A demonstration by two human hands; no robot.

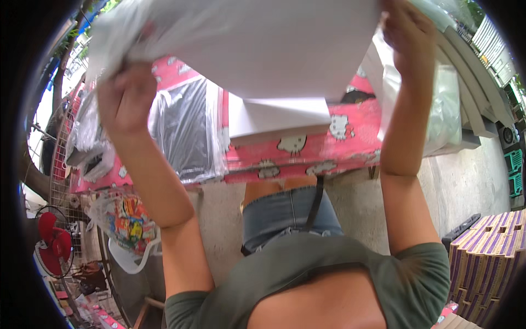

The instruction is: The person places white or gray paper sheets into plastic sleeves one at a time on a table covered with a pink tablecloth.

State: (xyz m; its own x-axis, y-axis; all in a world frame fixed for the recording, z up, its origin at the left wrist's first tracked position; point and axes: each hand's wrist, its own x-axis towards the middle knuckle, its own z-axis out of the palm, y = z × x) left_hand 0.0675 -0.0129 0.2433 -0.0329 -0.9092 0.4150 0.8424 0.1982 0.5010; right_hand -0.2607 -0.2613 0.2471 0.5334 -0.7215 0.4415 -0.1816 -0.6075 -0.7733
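Observation:
Raised above the table is a large, pale, flat white sheet [285,49] with thin translucent plastic [123,35] spreading at its left; whether the sheet lies inside the plastic I cannot tell. My left hand [129,96] is closed on the plastic's lower left edge. At the upper right, my right hand [408,33] is closed at the sheet's right edge, its fingertips partly hidden and blurred. Below the sheet a white flat box [279,118] rests on the table, partly covered from view. Left of it lies a dark flat item in clear plastic wrap [186,129].
A pink cat-patterned cloth covers the table [359,140]. Plastic-wrapped bundles [446,109] and long grey boards [471,77] are at the right. A bag of colourful packets [129,219] hangs lower left near a red fan [53,244]. Stacked cartons [487,257] stand lower right.

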